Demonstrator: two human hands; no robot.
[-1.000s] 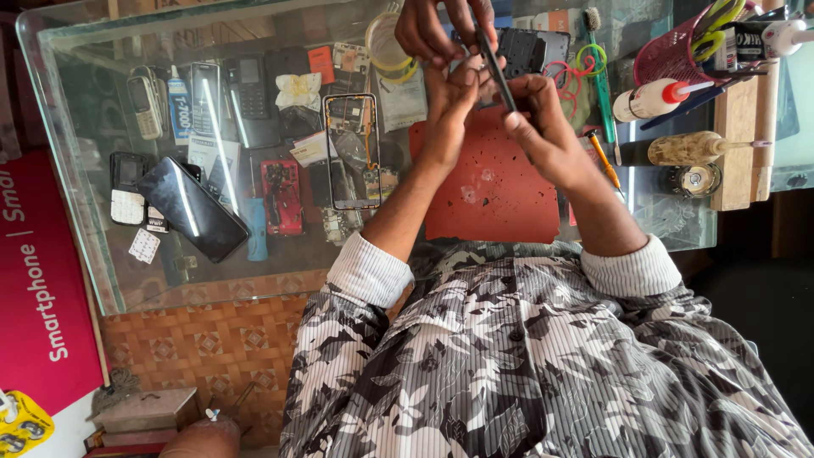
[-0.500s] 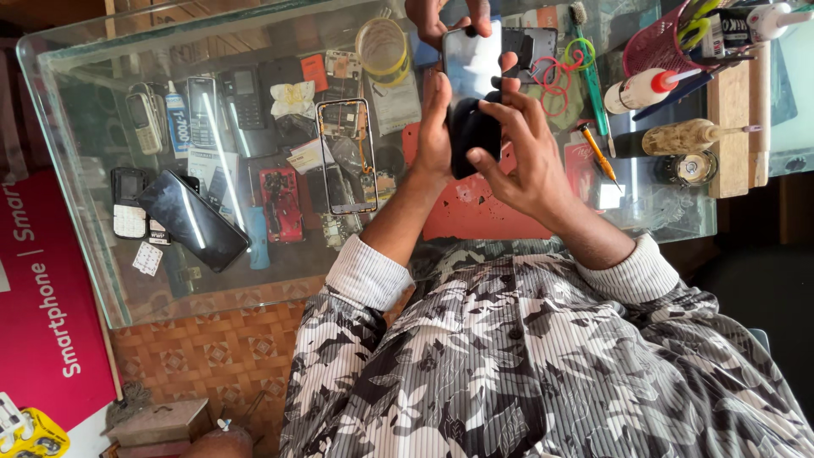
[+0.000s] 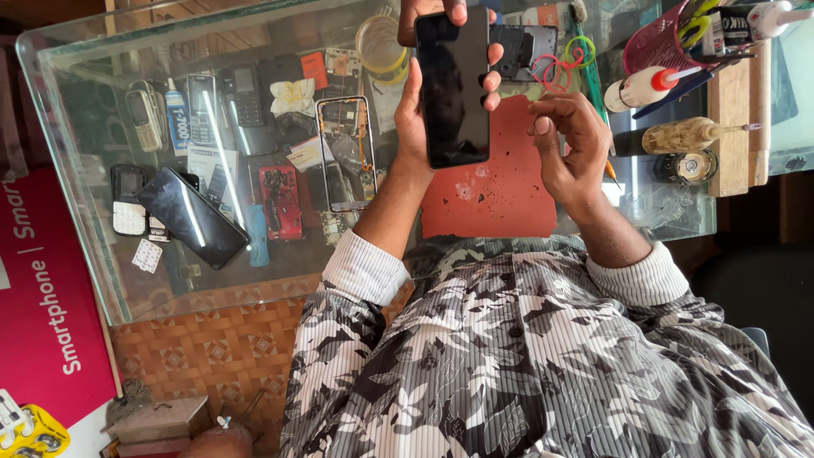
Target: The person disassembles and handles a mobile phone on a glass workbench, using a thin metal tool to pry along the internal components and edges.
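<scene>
The left hand [image 3: 417, 114] grips a black smartphone [image 3: 453, 85] by its edges, screen dark, held up above the red work mat [image 3: 500, 191]. Another person's hand [image 3: 428, 10] pinches the phone's far end from beyond the mat. The right hand [image 3: 570, 148] hovers just right of the phone, fingers loosely curled, holding nothing visible.

With two people sharing an edge-only hold, the phone could slip if either lets go unannounced, and it would probably strike the glass counter [image 3: 68, 93] under the mat. Tools and a glue bottle [image 3: 644, 86] crowd the counter right of the mat. Left of the mat, old handsets and phone parts [image 3: 343, 153] lie beneath the glass. Near the counter's left edge stands a pink signboard [image 3: 42, 288] on a patterned floor [image 3: 203, 352].
</scene>
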